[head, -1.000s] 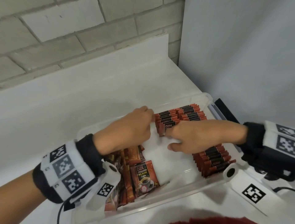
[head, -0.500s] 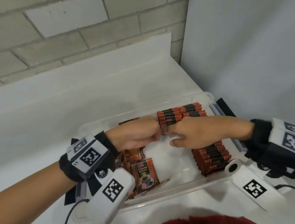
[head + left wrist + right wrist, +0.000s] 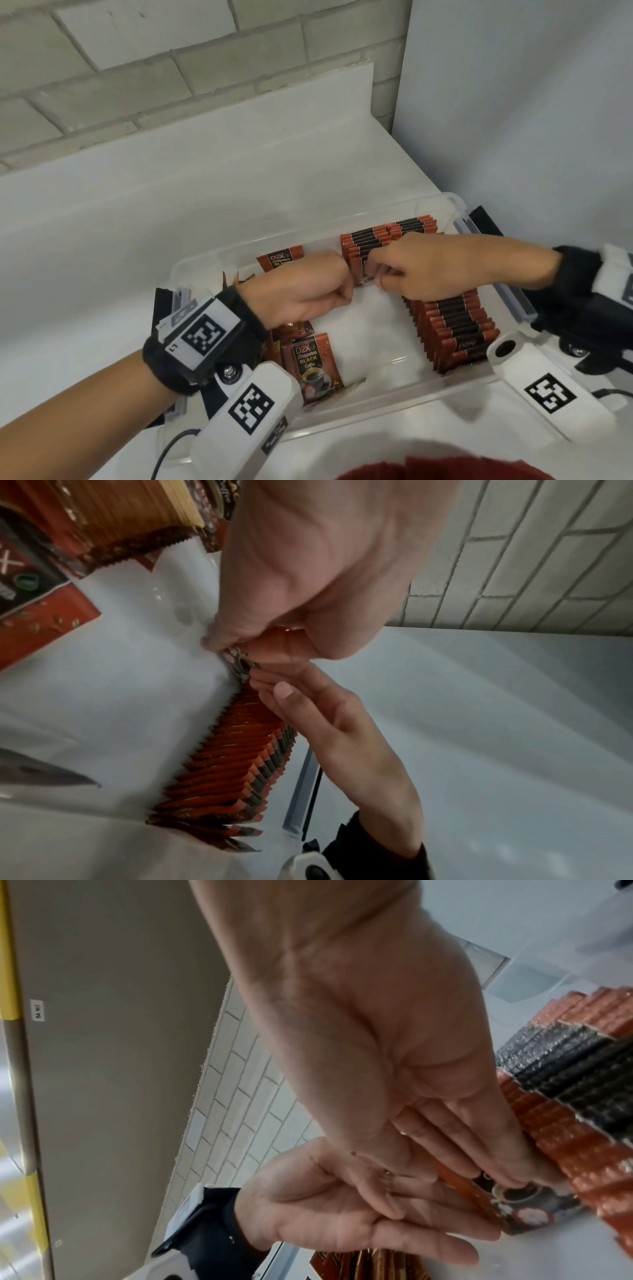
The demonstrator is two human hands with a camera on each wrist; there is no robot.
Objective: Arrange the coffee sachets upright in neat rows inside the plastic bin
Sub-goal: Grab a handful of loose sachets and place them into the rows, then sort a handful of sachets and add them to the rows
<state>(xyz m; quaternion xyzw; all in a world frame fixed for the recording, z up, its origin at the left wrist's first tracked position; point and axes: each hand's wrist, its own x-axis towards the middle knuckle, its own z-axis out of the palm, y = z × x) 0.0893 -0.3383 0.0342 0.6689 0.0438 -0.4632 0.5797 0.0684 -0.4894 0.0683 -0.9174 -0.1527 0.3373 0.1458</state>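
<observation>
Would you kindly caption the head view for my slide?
Both hands, left and right, pinch a coffee sachet against an upright row in the plastic bin.

Both hands closed in on the front sachet [image 3: 363,274] of the far row, left hand [image 3: 301,291] now fisted

upright sachets [image 3: 455,332] right in bin [image 3: 205,263], loose sachets [image 3: 313,363] left
</observation>
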